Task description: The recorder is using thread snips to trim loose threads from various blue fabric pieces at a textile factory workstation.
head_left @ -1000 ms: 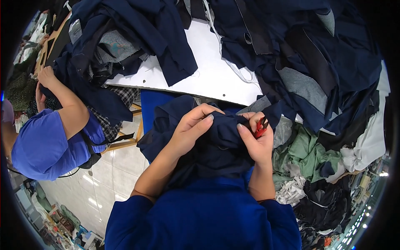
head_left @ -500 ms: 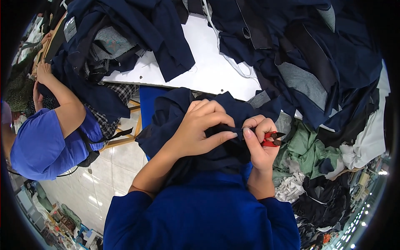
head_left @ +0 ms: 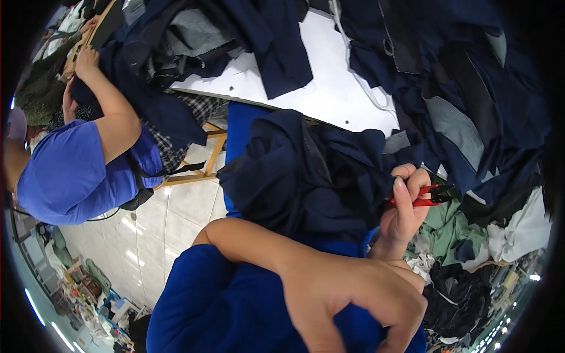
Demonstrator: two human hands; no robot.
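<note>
My right hand [head_left: 407, 206] is closed around thread snips [head_left: 425, 197] with red handles and dark blades, which point to the right. It is just beside the right edge of a bunched dark navy garment [head_left: 288, 176] lying across my lap; whether it touches the cloth I cannot tell. My left hand [head_left: 347, 294] is raised close in front of my blue shirt, away from the garment. Its thumb and bent fingers are apart, with nothing visible between them; the fingertips run past the lower edge of the picture.
A white table [head_left: 329, 70] ahead carries heaps of navy cloth pieces [head_left: 435, 88] with grey linings. Green cloth [head_left: 441, 229] and white and black scraps lie at the right. On the left a person in a purple-blue shirt [head_left: 65, 170] works beside a wooden stool [head_left: 206, 162].
My left hand has left the garment and come back toward my chest. My right hand still holds the snips, a little farther right in the picture. The whole view has shifted.
</note>
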